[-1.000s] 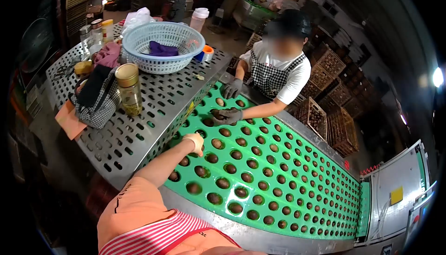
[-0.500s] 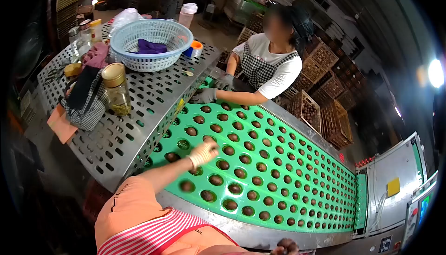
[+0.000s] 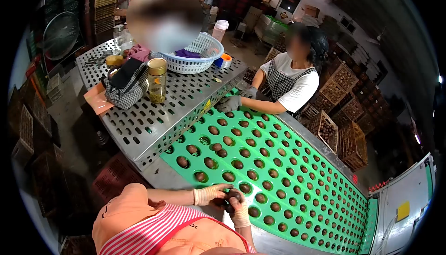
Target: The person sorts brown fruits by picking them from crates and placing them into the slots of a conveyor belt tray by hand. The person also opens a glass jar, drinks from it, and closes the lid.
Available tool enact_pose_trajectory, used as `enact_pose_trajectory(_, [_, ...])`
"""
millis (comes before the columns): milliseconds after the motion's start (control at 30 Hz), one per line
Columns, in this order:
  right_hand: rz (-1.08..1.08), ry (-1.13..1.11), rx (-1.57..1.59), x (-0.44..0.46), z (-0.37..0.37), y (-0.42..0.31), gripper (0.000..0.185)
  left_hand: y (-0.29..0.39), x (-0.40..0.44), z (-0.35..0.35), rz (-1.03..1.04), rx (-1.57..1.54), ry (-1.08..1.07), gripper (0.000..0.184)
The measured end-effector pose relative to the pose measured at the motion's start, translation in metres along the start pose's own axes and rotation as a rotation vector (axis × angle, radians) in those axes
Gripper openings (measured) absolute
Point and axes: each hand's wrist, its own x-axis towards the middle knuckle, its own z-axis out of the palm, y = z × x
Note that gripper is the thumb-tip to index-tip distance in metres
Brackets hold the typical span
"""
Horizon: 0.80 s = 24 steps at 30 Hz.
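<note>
My left hand (image 3: 211,194), in a pale glove with bare fingertips, is closed at the near edge of the green belt (image 3: 179,169). Its fingers meet dark brown egg-shaped pieces (image 3: 234,195) held by my right hand (image 3: 240,212), also gloved and closed. How many pieces lie between the hands is partly hidden. Ahead of them, rows of round sockets each hold a similar brown piece (image 3: 228,176). Two pieces (image 3: 222,152) lie touching at one socket farther up. A few sockets at the left end, such as one wet socket (image 3: 204,140), show no piece.
Across the belt a co-worker in grey gloves (image 3: 230,103) reaches over its far left end. A perforated metal table (image 3: 186,87) at left bears a blue basket (image 3: 197,64), a jar (image 3: 157,80) and a checked bag (image 3: 125,90). Crates (image 3: 351,145) stand behind. A machine (image 3: 404,208) is at right.
My left hand has come back from over the belt to its near edge. My right hand has risen from the bottom of the view to meet it. The view has shifted.
</note>
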Motion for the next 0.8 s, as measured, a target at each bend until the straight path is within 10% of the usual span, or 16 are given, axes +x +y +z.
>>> enact_pose_trajectory(167, [0.077, 0.114, -0.046, 0.006, 0.011, 0.004, 0.039, -0.02, -0.004, -0.031, 0.203, 0.522, 0.112, 0.057])
enact_pose_trajectory(200, [-0.04, 0.04, -0.219, 0.019, -0.004, 0.023, 0.039, -0.025, -0.002, -0.03, 0.596, 0.731, 0.046, 0.058])
enact_pose_trajectory(367, [-0.067, 0.0, -0.792, 0.017, 0.002, 0.018, 0.036, -0.013, -0.012, 0.002, 0.397, 1.109, 0.313, 0.064])
enact_pose_trajectory(467, [-0.025, 0.006, -0.414, 0.023, -0.004, 0.025, 0.038, -0.015, 0.003, 0.003, 0.03, -0.456, 0.156, 0.033])
enact_pose_trajectory(533, [0.17, -0.132, -0.233, 0.022, -0.018, 0.008, 0.049, 0.013, -0.011, 0.009, 0.463, 0.947, 0.249, 0.029])
enact_pose_trajectory(567, [0.188, -0.101, -0.15, 0.019, -0.021, 0.004, 0.048, -0.003, 0.002, -0.014, 0.5, 0.552, 0.308, 0.033])
enact_pose_trajectory(800, [0.255, -0.029, 0.045, 0.026, -0.031, -0.01, 0.067, 0.153, 0.016, -0.111, 0.29, 1.753, 1.007, 0.043])
